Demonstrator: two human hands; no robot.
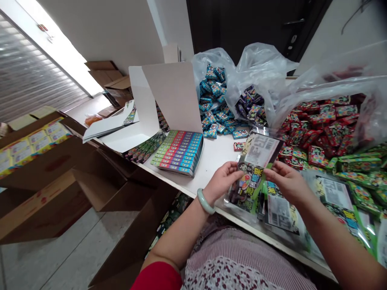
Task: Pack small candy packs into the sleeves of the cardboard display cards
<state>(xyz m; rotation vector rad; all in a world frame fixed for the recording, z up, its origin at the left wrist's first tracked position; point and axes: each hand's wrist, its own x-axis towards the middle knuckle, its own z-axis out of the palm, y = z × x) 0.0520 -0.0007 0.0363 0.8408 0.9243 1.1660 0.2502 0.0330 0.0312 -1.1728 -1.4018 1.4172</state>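
Both my hands hold a flat, printed plastic pouch [246, 187] with black and green print, colourful characters and a pale label panel at its upper end. My left hand [223, 181], below a pale green bangle [205, 201], pinches its left edge between thumb and fingers. On the opposite edge my right hand [286, 183] pinches in the same way. Under and beside the pouch lie similar pouches [279, 211] at the table's front edge. Just beyond it, a small red candy packet [239, 146] rests on the white table [193, 183].
Clear bags hold blue packets [216, 114], purple packets [249, 100] and red packets [326, 125]. Green packets [363, 193] lie at the right beside more pouches [341, 205]. Left of my hands stands a block of coloured small boxes [181, 151]. Open cartons [45, 201] occupy the left.
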